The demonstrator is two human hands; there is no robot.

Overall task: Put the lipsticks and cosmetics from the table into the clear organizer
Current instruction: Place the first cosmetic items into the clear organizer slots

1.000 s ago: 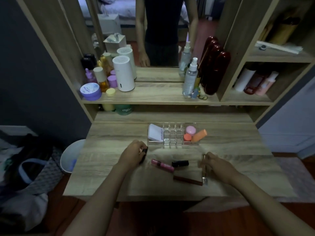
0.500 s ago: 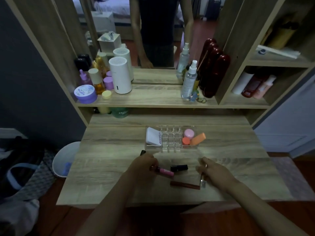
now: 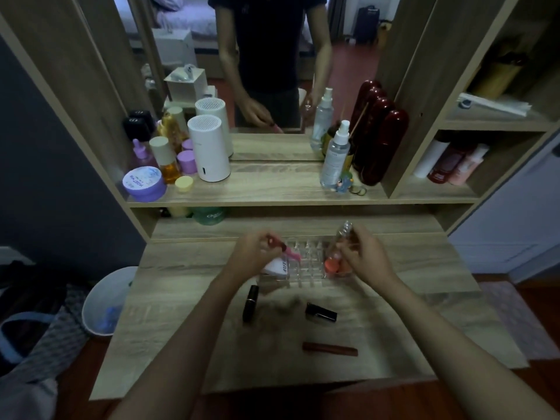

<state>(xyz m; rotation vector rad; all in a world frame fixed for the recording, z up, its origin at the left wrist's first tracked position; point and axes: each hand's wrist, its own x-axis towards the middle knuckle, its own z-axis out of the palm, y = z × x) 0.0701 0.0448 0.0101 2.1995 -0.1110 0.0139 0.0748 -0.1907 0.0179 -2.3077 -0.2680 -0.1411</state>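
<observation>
From the head camera we saw both hands raised over the clear organizer, which stood at the far middle of the wooden table. The left hand was clenched on a pink lip gloss, its tip angled down over the organizer's left part, just above the white compact lying there. The right hand gripped a slim clear tube, held upright over the right compartment — the orange sponge sat just below it. The hands hid much of the organizer, so we could not tell which slot either piece was over.

Nearer to us three pieces lay loose on the table: a black lipstick to the left, a short black tube in the middle, and a dark red stick nearest, well apart from the organizer.

Beyond, the shelf carried a white cylinder, a purple jar and a spray bottle — with the mirror behind. A white bin stood left of the table.
</observation>
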